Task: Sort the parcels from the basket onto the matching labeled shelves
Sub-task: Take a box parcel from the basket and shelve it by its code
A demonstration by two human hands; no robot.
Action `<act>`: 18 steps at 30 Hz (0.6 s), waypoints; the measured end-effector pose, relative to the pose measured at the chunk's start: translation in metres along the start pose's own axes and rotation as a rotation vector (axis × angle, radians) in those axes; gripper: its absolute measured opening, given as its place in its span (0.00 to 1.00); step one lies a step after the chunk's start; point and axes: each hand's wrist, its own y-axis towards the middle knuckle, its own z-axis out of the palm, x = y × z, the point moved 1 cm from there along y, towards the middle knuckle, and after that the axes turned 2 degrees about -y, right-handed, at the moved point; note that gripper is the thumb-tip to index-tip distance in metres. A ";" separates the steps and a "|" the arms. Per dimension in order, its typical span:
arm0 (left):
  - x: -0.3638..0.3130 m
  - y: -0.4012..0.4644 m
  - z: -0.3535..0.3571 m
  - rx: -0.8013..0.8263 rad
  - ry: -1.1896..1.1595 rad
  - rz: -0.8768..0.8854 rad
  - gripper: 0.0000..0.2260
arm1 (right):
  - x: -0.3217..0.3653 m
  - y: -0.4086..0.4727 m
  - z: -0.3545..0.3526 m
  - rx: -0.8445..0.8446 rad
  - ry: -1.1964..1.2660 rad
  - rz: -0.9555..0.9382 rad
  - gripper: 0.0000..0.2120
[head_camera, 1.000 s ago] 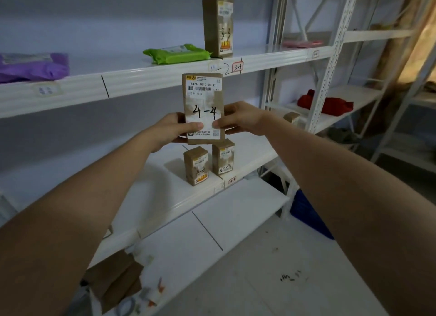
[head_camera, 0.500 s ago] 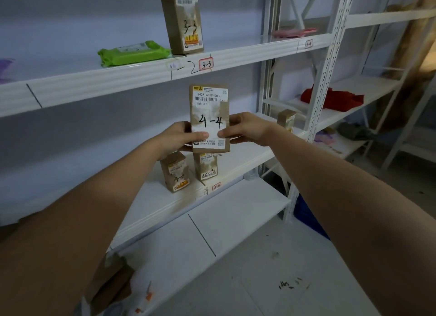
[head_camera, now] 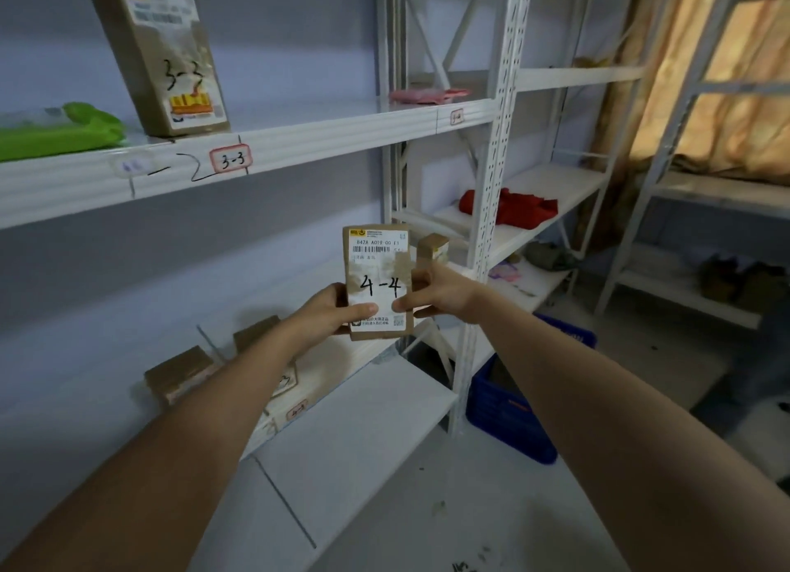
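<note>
Two hands: left hand (head_camera: 331,310) and right hand (head_camera: 440,295) pinching parcel (head_camera: 378,280) edges.
Parcel: upright, "4-4" facing camera, readable for matching.
Shelf tag (head_camera: 231,159): "3-3", no match.

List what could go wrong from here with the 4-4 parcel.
1. The parcel is pinched low by the left hand and right hand; its top could tip.
2. The shelf tag below is blurred, so the slot may be misread.
3. Two boxes already stand there and might get knocked.
</note>
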 end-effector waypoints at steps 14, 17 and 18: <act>0.070 0.197 0.000 0.007 -0.157 -0.123 0.21 | -0.086 0.153 -0.055 0.002 0.080 0.177 0.18; 0.088 0.224 0.010 -0.022 -0.126 -0.154 0.24 | -0.107 0.177 -0.068 0.008 0.069 0.190 0.20; 0.094 0.237 0.016 -0.044 -0.132 -0.164 0.25 | -0.117 0.190 -0.075 0.015 0.045 0.186 0.21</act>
